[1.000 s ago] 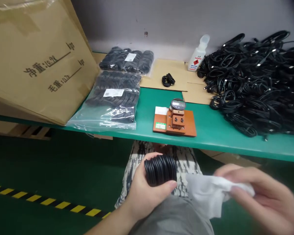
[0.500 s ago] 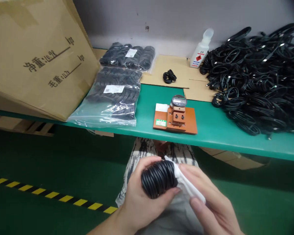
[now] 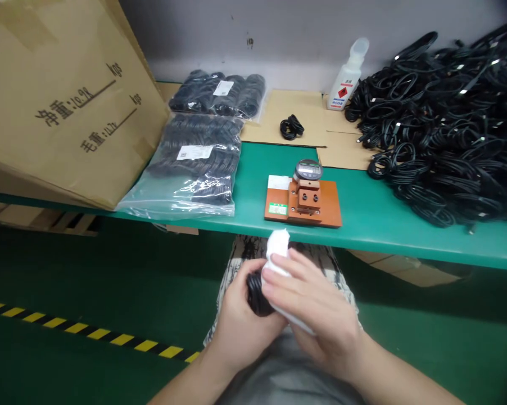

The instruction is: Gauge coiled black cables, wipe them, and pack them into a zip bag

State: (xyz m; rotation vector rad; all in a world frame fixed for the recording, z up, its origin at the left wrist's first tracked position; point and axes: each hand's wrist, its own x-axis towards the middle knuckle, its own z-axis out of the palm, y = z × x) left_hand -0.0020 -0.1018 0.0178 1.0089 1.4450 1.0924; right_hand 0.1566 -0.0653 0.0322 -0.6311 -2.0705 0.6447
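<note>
My left hand [image 3: 243,323] is wrapped round a stack of black coiled rings [image 3: 257,295], held above my lap. A white cloth [image 3: 279,244] lies under the fingers of my right hand [image 3: 316,306], which presses it against the right side of the coils. Much of the stack is hidden behind the cloth and that hand. Both hands are just in front of the bench edge. On the bench beyond them stands an orange-brown fixture [image 3: 329,205] with a round digital gauge [image 3: 308,169].
A large cardboard box [image 3: 68,95] stands at left. Beside it lie two clear bags of black coils, one in front [image 3: 203,135], one behind [image 3: 220,95]. A small black coil [image 3: 292,127] rests on cardboard. A white bottle [image 3: 344,84] stands near a big heap of black cables [image 3: 443,129].
My right hand has moved left and up with the cloth, from the end of the coils to over them. More of the stack is now covered. My left hand keeps its grip.
</note>
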